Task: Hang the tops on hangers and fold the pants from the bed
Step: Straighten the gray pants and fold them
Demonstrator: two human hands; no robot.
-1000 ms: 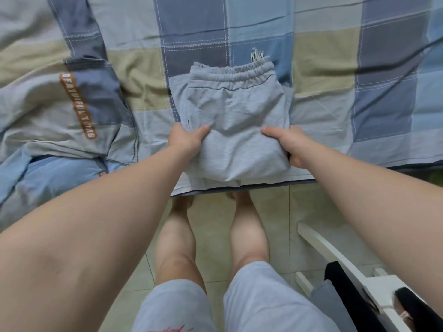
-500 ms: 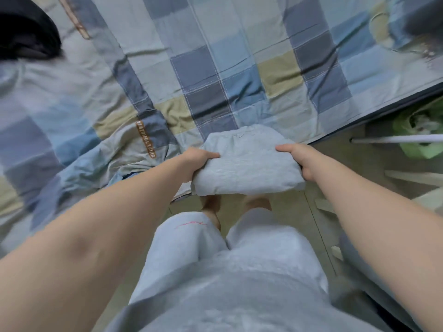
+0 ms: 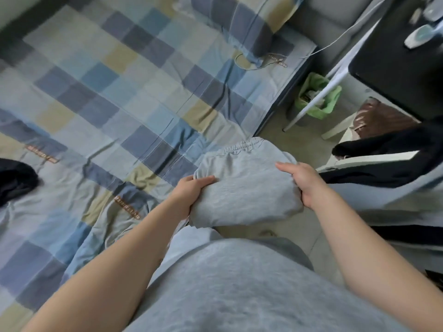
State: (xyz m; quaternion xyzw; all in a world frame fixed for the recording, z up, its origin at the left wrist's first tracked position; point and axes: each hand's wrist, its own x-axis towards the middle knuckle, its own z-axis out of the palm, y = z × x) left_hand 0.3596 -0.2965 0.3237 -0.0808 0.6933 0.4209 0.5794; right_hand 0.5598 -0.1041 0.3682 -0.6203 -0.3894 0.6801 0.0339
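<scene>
Centre frame: L hand (image 3: 189, 194) + R hand (image 3: 303, 185) each grip folded grey pants (image 3: 242, 185), fingers curled on side edges. Keep bundle level, grip even, else fold slips.

One wide-angle view alone is given, taken from the wearer's head and tilted forward and steeply down. The left hand (image 3: 191, 192) and right hand (image 3: 305, 185), with the folded pants (image 3: 247, 188) between them, are seen close beneath the lens. The bed (image 3: 119, 92) is spread across the left and top, the floor (image 3: 273, 129) at right. Edges appear blurred, perhaps from motion.
</scene>
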